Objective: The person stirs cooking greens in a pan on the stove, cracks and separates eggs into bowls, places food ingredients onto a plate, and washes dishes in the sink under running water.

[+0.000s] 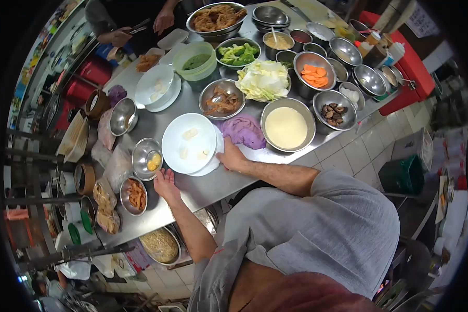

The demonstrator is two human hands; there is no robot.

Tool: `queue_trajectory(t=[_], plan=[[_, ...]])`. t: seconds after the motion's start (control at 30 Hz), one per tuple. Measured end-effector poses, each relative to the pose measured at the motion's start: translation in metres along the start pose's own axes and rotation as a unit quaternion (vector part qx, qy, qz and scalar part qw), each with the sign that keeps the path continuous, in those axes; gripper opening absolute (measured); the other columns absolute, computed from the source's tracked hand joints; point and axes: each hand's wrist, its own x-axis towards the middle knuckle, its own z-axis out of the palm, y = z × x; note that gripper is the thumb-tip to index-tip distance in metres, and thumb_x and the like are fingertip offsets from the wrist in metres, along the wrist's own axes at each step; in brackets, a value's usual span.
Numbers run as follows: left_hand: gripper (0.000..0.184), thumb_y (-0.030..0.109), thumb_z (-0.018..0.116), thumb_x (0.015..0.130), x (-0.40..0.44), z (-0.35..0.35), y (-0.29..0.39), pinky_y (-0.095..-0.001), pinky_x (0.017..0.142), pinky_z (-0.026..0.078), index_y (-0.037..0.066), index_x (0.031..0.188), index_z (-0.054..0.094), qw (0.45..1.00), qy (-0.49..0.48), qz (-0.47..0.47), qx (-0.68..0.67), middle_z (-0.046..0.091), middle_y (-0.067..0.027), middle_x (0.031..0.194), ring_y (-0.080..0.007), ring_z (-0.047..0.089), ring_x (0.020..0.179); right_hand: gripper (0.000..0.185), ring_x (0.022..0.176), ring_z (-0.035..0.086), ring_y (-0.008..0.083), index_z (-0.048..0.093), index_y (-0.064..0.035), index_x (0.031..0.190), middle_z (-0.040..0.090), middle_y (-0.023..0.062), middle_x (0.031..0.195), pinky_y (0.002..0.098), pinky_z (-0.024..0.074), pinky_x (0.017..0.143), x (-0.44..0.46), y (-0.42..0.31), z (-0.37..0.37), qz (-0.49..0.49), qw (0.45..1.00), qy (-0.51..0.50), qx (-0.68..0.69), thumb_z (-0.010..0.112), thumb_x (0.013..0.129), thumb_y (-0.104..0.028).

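Note:
My left hand (167, 183) is palm up with its fingers apart, just below a steel bowl (141, 163) that has egg yolks (154, 162) in it. A white bowl (184, 127) with a few pale pieces inside lies to the right of that, on top of another white dish (213, 164). Around the right edge of this dish, the fingers of my right hand (231, 156) are closed; the fingertips are partly hidden. Beside my right hand is a crumpled purple cloth (243, 131). A steel bowl of pale yellow liquid (286, 128) stands further right.
On the steel table (192, 194) are bowls of carrot slices (315, 76), mushrooms (333, 114), leafy cabbage (263, 80), broccoli (237, 53) and brown strips (223, 102). Another person's hands (164, 21) show at the far side. A tub of noodles (160, 245) is below the near edge.

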Motion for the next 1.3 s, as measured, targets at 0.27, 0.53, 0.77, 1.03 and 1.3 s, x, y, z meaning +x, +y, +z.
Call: queue_trajectory(t=[0.27, 0.53, 0.77, 1.03, 1.3], plan=[[0.036, 0.027, 0.054, 0.088, -0.034, -0.009, 0.007, -0.0259, 0.065, 0.042, 0.001, 0.111, 0.047, 0.991, 0.036, 0.077, 0.105, 0.053, -0.0067, 0.100, -0.0167, 0.056, 0.077, 0.029, 0.063, 0.062, 0.0183, 0.062, -0.0027, 0.097, 0.064, 0.0127, 0.076, 0.0310, 0.0489, 0.062, 0.002, -0.076, -0.170, -0.192, 0.969, 0.085, -0.126, 0.063, 0.077, -0.023], [0.028, 0.023, 0.049, 0.091, -0.114, 0.006, -0.034, -0.0216, 0.053, 0.037, 0.000, 0.106, 0.049, 0.948, 0.147, 0.178, 0.221, 0.051, -0.0037, 0.087, -0.0098, 0.044, 0.059, 0.022, 0.048, 0.052, 0.0089, 0.064, -0.0009, 0.090, 0.059, 0.0039, 0.067, 0.0238, 0.0421, 0.046, 0.070, -0.113, -0.439, -0.274, 0.910, 0.301, -0.080, 0.063, 0.076, -0.018], [0.028, 0.025, 0.048, 0.092, -0.149, 0.075, -0.098, -0.0225, 0.048, 0.040, -0.001, 0.101, 0.048, 0.909, 0.248, 0.220, 0.253, 0.052, -0.0059, 0.080, -0.0109, 0.044, 0.057, 0.018, 0.045, 0.056, 0.0168, 0.064, 0.0006, 0.082, 0.060, 0.0085, 0.063, 0.0274, 0.0452, 0.045, 0.157, -0.109, -0.511, -0.237, 0.927, 0.131, -0.261, 0.063, 0.071, -0.014], [0.028, 0.024, 0.049, 0.090, -0.155, 0.096, -0.108, -0.0245, 0.048, 0.041, -0.003, 0.097, 0.048, 0.871, 0.280, 0.240, 0.324, 0.053, -0.0077, 0.079, -0.0128, 0.046, 0.057, 0.010, 0.046, 0.058, 0.0217, 0.063, 0.0046, 0.072, 0.059, 0.0128, 0.055, 0.0328, 0.0463, 0.041, 0.222, -0.102, -0.504, -0.143, 0.872, -0.083, -0.461, 0.062, 0.065, -0.003], [0.033, 0.028, 0.052, 0.088, -0.156, 0.106, -0.108, -0.0282, 0.054, 0.043, -0.005, 0.093, 0.053, 0.844, 0.327, 0.230, 0.356, 0.056, -0.0124, 0.083, -0.0178, 0.050, 0.061, 0.024, 0.065, 0.065, 0.0252, 0.063, 0.0046, 0.089, 0.065, 0.0171, 0.079, 0.0366, 0.0520, 0.056, 0.230, -0.070, -0.470, -0.059, 0.812, -0.161, -0.557, 0.062, 0.071, -0.011]])
